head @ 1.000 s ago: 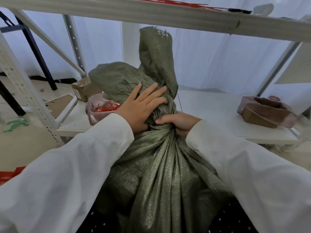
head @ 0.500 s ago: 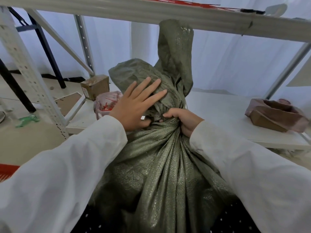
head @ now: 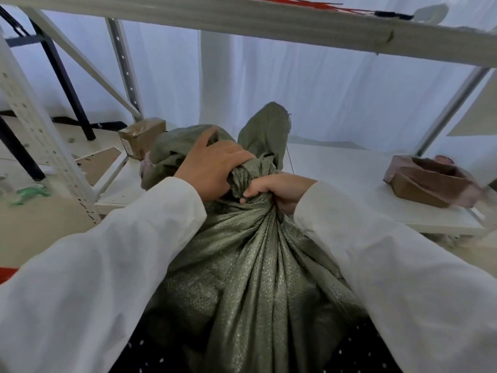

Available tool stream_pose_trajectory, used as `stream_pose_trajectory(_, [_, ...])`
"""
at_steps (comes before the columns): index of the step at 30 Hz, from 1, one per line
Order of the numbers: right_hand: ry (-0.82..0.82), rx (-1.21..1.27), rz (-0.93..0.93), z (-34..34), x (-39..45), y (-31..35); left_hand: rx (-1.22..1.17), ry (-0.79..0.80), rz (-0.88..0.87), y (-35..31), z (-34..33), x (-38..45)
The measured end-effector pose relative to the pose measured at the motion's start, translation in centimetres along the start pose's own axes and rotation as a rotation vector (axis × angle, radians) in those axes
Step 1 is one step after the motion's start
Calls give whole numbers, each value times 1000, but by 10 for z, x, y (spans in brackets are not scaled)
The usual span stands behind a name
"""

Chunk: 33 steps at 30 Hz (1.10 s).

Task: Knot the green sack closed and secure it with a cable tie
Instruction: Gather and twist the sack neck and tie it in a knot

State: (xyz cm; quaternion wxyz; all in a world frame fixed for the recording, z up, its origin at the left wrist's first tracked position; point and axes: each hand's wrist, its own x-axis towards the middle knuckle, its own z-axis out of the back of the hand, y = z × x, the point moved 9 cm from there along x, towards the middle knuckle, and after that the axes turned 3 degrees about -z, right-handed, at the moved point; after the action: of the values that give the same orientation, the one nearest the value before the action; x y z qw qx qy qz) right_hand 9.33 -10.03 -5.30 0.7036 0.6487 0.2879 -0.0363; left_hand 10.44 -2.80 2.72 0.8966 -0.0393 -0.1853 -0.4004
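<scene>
Sack [head: 258, 265] neck bunches inside both hands' tight grip, left [head: 215, 170] above right [head: 277, 189].

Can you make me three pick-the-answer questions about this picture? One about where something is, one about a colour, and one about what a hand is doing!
1. Where is the small brown cardboard box?
A. on the low white shelf, behind and left of the sack
B. on top of the sack
C. in the right hand

2. What colour is the sack?
A. bright red
B. dull green
C. blue

3. What is the right hand doing?
A. lying flat and open on the shelf
B. holding a cable tie
C. gripping the bunched neck of the sack

Answers:
1 A, the box sits on the shelf's left end, past the left hand.
2 B, the woven cloth is dull green all over.
3 C, its fingers curl round the gathered cloth where the folds meet.
</scene>
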Motion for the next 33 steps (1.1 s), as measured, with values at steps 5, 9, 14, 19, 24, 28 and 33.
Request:
stream_pose_trajectory(5, [-31, -240, -21, -9, 0, 11, 26, 48, 72, 8, 8, -4])
stream_pose_trajectory(9, [-234, -445, 54, 1, 5, 21, 136, 107, 152, 10, 8, -5])
stream_pose_trajectory(14, [-460, -551, 318, 9, -22, 41, 254, 104, 218, 6, 15, -4])
stream_pose_trajectory(19, [-453, -641, 381, -6, -28, 52, 342, 99, 218, -7, 20, -2])
stream_pose_trajectory(24, [-456, -552, 394, -3, -22, 57, 297, 43, 187, -5, 22, -6])
stream_pose_trajectory(28, [-437, -254, 324, 9, -10, 44, 229, -101, 263, 4, 31, -15])
stream_pose_trajectory(33, [-296, 224, 250, 16, 5, 22, 351, -246, 123, -5, 30, -21])
